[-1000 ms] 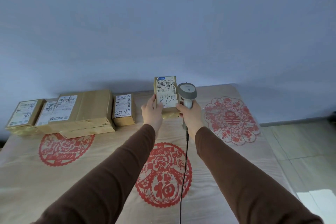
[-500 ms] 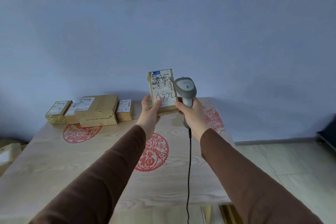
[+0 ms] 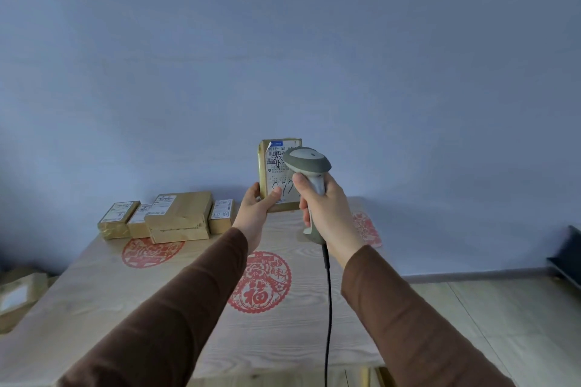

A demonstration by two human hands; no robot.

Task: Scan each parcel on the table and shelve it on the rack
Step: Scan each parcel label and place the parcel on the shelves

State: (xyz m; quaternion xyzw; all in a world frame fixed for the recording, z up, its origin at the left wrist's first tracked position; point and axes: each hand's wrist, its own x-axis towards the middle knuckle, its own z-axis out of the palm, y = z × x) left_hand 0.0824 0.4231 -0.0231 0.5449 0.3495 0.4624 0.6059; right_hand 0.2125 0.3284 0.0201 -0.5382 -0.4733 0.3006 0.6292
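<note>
My left hand point(image 3: 255, 210) holds a small brown parcel point(image 3: 273, 176) upright above the far edge of the table, its white label facing me. My right hand point(image 3: 325, 207) grips a grey handheld scanner point(image 3: 308, 163), whose head overlaps the right part of the label. The scanner's black cable point(image 3: 328, 308) hangs down toward me. Several more brown parcels point(image 3: 179, 217) with white labels lie in a row at the table's far left.
The light wooden table point(image 3: 94, 298) carries red paper-cut decorations point(image 3: 259, 281). A cardboard box point(image 3: 19, 295) sits on the floor at the left. A dark metal rack edge point(image 3: 566, 258) shows at the far right over a pale tiled floor. A blue-grey wall stands behind.
The parcel has been lifted off the table and held upright. The scanner has swung left in front of its label. My view has pulled back and risen from the table.
</note>
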